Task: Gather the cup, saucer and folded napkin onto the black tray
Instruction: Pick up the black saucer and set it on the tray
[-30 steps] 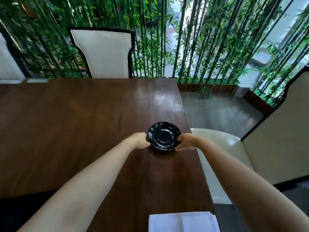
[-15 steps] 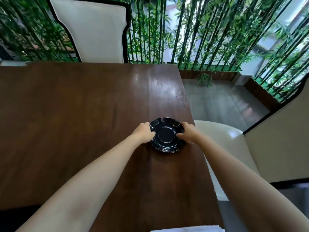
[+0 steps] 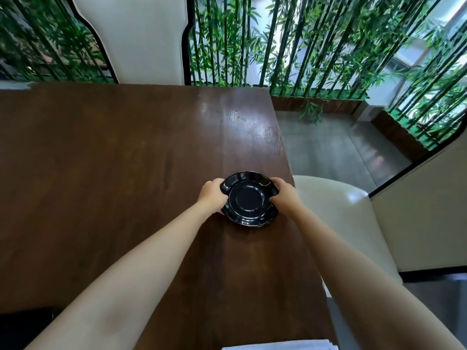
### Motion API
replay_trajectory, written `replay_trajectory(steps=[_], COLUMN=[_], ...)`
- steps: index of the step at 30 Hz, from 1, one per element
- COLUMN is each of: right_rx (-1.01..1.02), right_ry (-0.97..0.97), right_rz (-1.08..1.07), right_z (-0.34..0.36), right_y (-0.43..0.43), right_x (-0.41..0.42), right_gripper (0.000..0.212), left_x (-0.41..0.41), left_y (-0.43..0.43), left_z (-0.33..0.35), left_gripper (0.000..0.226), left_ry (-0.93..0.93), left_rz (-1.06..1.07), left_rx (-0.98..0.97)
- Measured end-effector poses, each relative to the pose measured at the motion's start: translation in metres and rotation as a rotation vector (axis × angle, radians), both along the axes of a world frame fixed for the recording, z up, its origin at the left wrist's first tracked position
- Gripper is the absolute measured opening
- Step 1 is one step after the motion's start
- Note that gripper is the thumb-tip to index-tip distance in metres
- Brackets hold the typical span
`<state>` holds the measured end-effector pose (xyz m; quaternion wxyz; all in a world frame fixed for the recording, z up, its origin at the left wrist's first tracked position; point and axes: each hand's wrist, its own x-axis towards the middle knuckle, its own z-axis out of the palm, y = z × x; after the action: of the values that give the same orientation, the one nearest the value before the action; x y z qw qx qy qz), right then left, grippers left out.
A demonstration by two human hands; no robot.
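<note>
White folded cloth napkin (image 3: pixel 279 345) is cut off by the bottom edge, only its far strip visible, lying on the near right of the dark brown wooden table (image 3: pixel 113 160). Cup and black tray not in frame. Dark patch at bottom-left corner, can't tell what it is. Glossy black round saucer (image 3: pixel 249 199) sits near the table's right edge, empty; whether its underside touches the wood or is slightly raised can't be told, though its far rim looks tilted up a little. Left hand (image 3: pixel 211 197) grasps the saucer's left rim, fingers curled over the edge, fingertips hidden beneath. Right hand (image 3: pixel 283 195) grasps the right rim the same way, thumb side on top, fingertips also hidden. Both grips closed on the saucer, opposite each other. Cream upholstered chair (image 3: pixel 338 213) just right of the table, partly covered by the right forearm. Another cream chair back (image 3: pixel 141 39) at the far side, top cropped, green bamboo screen (image 3: pixel 290 41) behind.
</note>
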<state>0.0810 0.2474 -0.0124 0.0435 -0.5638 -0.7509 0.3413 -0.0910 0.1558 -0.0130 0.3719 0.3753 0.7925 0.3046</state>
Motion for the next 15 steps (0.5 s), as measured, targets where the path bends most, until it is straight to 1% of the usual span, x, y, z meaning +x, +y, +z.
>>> replay_trajectory(steps=[5,8,11,15], right_rx=[0.013,-0.026,-0.049,-0.045], right_ry=[0.059,0.089,0.111,0.144], right_rz=[-0.006,0.004,0.019,0.026], right_z=[0.004,0.010,0.023,0.049], right_y=[-0.009,-0.014,-0.016,-0.018], right_x=[0.005,0.011,0.016,0.022], right_gripper=[0.059,0.059,0.059,0.057], left_x=[0.004,0.008,0.012,0.017], left_y=[-0.008,-0.015,-0.020,-0.027], left_z=[0.003,0.007,0.019,0.043], left_gripper=[0.036,0.039,0.043,0.043], left_ry=[-0.090,-0.141,-0.173,-0.190], left_rz=[0.060,0.064,0.078,0.071], left_rx=[0.014,0.006,0.004,0.048])
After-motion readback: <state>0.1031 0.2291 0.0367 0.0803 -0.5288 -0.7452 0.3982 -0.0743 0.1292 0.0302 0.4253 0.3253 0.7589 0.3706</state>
